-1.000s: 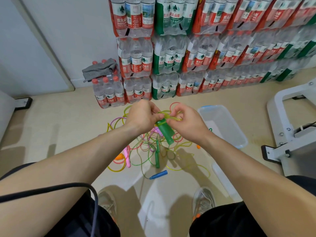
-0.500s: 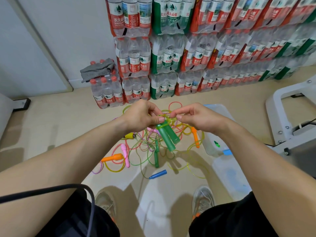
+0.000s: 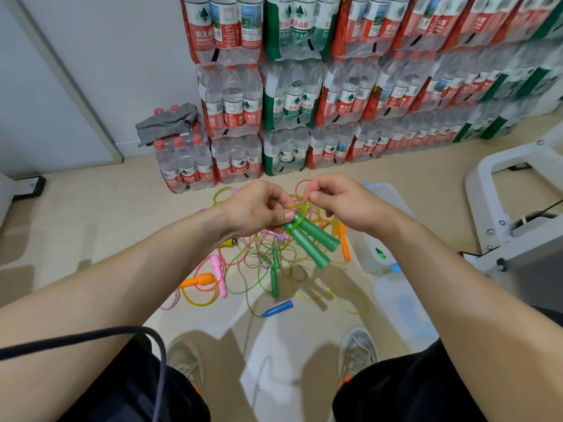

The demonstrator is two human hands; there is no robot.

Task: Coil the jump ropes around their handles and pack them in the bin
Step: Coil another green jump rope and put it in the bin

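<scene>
While our left hand [image 3: 259, 208] pinches the two smooth, tapered green plastic handles [image 3: 310, 239] by their tops, just left of the clear bin [image 3: 387, 190], their long axes slant down toward it, and our right hand [image 3: 341, 205] pinches the thin glossy yellow-green rope [image 3: 300, 207] looped above them.

One wide-angle camera sits on the person's head, facing forward and steeply down. The left hand [image 3: 259, 208], gripping a pair of green plastic jump-rope handles [image 3: 310, 242], and the right hand [image 3: 344, 205], pinching their thin yellow-green cord [image 3: 300, 206], sit mid-frame, close to the lens. The pale beige floor [image 3: 91, 214] lies farther below. Stacked shrink-wrapped packs of water bottles [image 3: 289, 95] fill the far edge.
</scene>
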